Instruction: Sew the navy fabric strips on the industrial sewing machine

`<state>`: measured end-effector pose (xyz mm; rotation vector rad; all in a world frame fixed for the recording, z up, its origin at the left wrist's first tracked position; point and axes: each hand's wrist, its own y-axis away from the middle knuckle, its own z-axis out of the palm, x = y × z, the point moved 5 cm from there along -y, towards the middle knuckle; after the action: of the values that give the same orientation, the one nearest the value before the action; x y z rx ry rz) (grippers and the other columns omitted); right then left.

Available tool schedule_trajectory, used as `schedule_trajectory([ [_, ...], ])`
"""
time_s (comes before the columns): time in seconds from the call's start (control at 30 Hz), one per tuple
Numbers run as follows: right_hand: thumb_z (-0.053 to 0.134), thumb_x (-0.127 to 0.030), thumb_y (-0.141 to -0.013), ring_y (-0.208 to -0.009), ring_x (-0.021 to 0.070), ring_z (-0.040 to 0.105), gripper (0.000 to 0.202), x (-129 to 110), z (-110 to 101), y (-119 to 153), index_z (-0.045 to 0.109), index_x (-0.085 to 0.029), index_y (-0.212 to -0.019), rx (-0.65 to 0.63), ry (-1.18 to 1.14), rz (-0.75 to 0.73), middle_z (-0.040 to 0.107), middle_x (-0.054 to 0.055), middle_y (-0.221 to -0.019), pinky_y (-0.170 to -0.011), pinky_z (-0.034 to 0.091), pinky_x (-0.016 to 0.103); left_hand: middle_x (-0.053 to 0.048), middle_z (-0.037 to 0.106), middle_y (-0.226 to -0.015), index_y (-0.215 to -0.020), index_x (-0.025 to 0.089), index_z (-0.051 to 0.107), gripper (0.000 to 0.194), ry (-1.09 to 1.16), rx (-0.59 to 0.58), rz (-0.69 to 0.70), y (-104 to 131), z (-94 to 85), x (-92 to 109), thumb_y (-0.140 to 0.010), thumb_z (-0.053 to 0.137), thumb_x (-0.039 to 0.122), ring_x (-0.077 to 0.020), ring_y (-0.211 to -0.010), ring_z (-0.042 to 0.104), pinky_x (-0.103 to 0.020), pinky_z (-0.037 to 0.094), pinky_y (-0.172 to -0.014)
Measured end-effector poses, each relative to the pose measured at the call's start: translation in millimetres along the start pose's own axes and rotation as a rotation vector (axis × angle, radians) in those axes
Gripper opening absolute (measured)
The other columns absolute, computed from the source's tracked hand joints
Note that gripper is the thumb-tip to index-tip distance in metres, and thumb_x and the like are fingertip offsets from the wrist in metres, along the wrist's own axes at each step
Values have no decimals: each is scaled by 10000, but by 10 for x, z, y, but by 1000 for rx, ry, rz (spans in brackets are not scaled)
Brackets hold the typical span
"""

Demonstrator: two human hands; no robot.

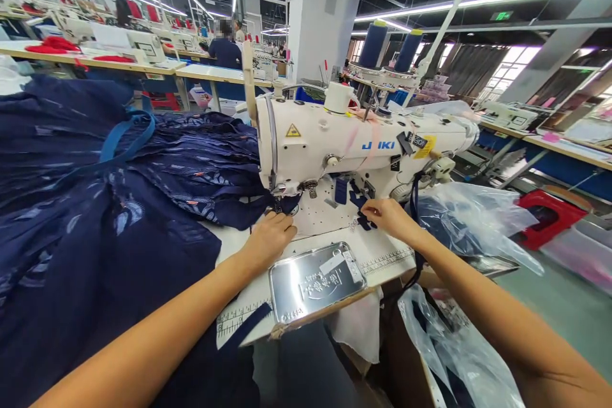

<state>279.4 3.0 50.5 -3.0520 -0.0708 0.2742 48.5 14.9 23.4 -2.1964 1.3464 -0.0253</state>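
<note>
A white sewing machine (325, 134) stands in front of me. My left hand (271, 236) is closed at the edge of the navy fabric (239, 207), right by the needle and presser foot (278, 205). That fabric spreads in gathered folds far to the left, with a blue strap (129, 137) lying on top. On the machine bed, my right hand (391, 217) pinches at a small pile of navy fabric pieces (359, 203); the fingertips partly cover what they grip. A shiny metal tray (315, 284) lies between my forearms, with a white label on it.
Navy thread cones (373, 44) stand behind the machine. To the right are clear plastic bags (468, 217) and a red stool (549, 217). A navy strip (246, 325) hangs over the table's front edge. Another person (224, 51) sits farther back among sewing tables.
</note>
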Motion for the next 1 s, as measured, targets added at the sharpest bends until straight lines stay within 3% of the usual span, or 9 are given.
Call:
schedule_trajectory([
  [0.13,406,-154,-847,-821,224,612,231,-19,101,-38,630,-147,-905,-18,356,84,646,116,-928,-617,403,268,-73,569,-670,-673,139,587,247,-40,-71,-27,36,13,-38,-798,400,36,-184,-639,492,-324,308,-588],
  [0.27,378,-116,-847,-817,252,626,250,-30,219,30,615,-127,-927,-58,513,117,634,144,-899,-585,415,280,-80,576,-670,-617,138,575,221,-89,-156,-33,58,8,-71,-752,444,22,-191,-648,503,-325,304,-587],
  [0.67,333,-193,-905,-826,197,612,263,301,91,390,588,-138,-941,-42,516,231,626,97,-957,-581,374,247,-98,565,-654,-585,152,569,254,-121,-114,35,23,-140,-62,-657,422,-41,-230,-671,488,-358,300,-589],
  [1.0,314,-209,-905,-793,189,607,282,385,136,454,591,-155,-915,9,468,239,625,70,-921,-551,339,253,-81,580,-700,-633,158,562,228,-147,-76,23,-7,-213,-65,-803,419,106,-250,-757,505,-384,335,-669],
])
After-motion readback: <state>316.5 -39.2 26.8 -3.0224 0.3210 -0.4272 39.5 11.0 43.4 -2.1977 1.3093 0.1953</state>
